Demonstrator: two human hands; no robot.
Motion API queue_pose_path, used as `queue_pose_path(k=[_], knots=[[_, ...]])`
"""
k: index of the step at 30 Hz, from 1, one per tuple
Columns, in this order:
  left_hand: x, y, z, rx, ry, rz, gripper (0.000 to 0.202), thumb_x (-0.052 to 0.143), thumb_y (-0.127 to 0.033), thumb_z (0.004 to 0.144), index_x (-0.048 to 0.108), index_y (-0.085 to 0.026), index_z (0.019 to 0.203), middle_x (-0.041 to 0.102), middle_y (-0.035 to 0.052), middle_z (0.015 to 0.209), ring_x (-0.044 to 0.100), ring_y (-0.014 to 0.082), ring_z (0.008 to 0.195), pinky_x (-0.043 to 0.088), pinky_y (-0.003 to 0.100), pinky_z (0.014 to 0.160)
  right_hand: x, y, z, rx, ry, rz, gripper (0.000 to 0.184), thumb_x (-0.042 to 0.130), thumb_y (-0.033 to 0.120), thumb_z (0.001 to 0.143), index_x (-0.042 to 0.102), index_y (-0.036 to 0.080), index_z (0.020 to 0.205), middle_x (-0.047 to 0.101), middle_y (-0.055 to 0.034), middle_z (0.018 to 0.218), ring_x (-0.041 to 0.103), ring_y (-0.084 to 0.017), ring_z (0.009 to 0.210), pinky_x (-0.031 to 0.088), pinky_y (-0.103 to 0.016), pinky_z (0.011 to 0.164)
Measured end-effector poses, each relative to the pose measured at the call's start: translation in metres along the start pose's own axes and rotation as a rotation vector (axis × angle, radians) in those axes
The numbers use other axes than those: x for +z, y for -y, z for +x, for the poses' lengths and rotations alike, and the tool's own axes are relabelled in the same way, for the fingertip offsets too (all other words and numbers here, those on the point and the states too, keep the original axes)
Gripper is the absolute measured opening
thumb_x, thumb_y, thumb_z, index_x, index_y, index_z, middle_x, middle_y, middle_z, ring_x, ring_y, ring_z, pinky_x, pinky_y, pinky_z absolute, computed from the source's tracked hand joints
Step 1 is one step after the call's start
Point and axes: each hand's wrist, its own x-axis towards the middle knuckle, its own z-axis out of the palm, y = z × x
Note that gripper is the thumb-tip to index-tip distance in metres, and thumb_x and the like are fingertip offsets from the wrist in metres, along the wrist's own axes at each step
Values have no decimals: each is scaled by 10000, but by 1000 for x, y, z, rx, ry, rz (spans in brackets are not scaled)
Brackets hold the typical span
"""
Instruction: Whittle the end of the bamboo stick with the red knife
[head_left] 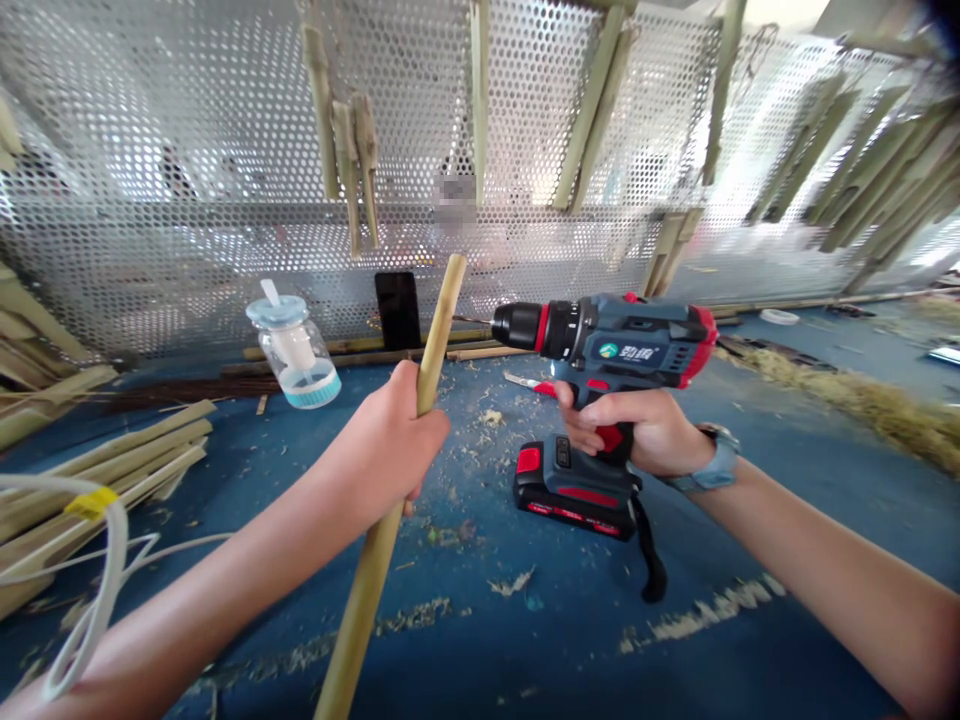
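My left hand (390, 440) is closed round a long pale bamboo stick (444, 320), held nearly upright and leaning to the right at the top. My right hand (637, 430) grips the handle of a grey and red cordless drill (622, 345), with a finger by the red trigger. The drill's black chuck (517, 326) points left toward the upper part of the stick, a short gap away. The drill's battery base (577, 490) hangs just above the blue tabletop (750, 520). A watch sits on my right wrist.
Sawdust and shavings litter the blue table. A clear jar with a blue lid (294, 355) and a black phone (397, 310) stand at the back by a perforated metal screen (187, 180). Bamboo strips (105, 450) lie at left, and a white cable (97, 560).
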Motion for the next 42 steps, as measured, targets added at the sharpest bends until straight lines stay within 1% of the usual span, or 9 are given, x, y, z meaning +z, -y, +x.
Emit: queue_pose_path(k=[6, 9, 12, 18, 22, 27, 31, 36, 42], knots=[[-1, 1, -1, 11, -13, 0, 196, 500, -222, 967, 326, -306, 930, 425, -128, 456, 479, 180, 337, 427, 282, 280, -4, -13, 1, -49, 4, -95, 153, 663, 284, 782, 652, 206, 913, 546, 46, 580, 442, -125, 533, 359, -317, 569], [-2, 0, 0, 12, -13, -3, 188, 499, -227, 967, 331, -305, 934, 438, -126, 475, 473, 170, 330, 416, 275, 278, -8, -17, 0, -79, 15, -132, 123, 655, 296, 818, 656, 215, 911, 557, 42, 591, 443, -133, 547, 365, -326, 585], [-1, -1, -1, 8, -12, -5, 187, 495, -210, 958, 334, -304, 939, 472, -123, 525, 454, 151, 313, 407, 275, 274, -9, -19, 0, -80, 25, -125, 115, 649, 288, 819, 655, 220, 911, 554, 41, 589, 434, -139, 545, 356, -332, 584], [0, 0, -3, -1, -1, -28, 208, 503, -206, 950, 324, -309, 929, 435, -132, 453, 469, 175, 325, 410, 274, 273, -4, -15, 2, -84, 28, -102, 117, 659, 283, 787, 643, 225, 887, 531, 48, 568, 418, -136, 524, 344, -335, 572], [0, 2, -1, 13, 18, -75, 210, 510, -192, 948, 335, -306, 923, 472, -129, 495, 445, 149, 319, 410, 267, 275, -5, -15, 2, -84, 40, -93, 103, 660, 277, 795, 646, 220, 880, 535, 48, 576, 417, -128, 523, 345, -326, 568], [-1, 4, 4, 46, 49, -161, 216, 516, -158, 941, 355, -301, 926, 456, -142, 560, 381, 101, 307, 410, 250, 268, -5, -20, 3, -120, 46, -89, 170, 642, 268, 826, 659, 213, 986, 544, 52, 597, 440, -131, 539, 378, -317, 577], [-2, 5, 6, 76, 66, -203, 199, 498, -167, 968, 354, -302, 936, 470, -148, 605, 375, 81, 302, 416, 240, 266, -1, -19, 4, -160, 56, -119, 196, 631, 266, 837, 661, 207, 1021, 546, 52, 605, 453, -128, 535, 388, -310, 571], [-6, 5, 6, 84, 45, -160, 208, 512, -161, 957, 359, -298, 926, 467, -142, 583, 371, 85, 297, 393, 234, 253, -2, -16, 4, -173, 42, -154, 172, 626, 256, 829, 659, 207, 991, 563, 47, 598, 472, -134, 543, 406, -309, 578], [-8, 5, 4, 72, 6, -59, 219, 559, -181, 915, 373, -297, 912, 475, -127, 535, 431, 117, 301, 391, 240, 257, -4, -15, 4, -120, 26, -166, 106, 630, 266, 818, 644, 208, 905, 567, 40, 579, 489, -139, 557, 399, -308, 580]])
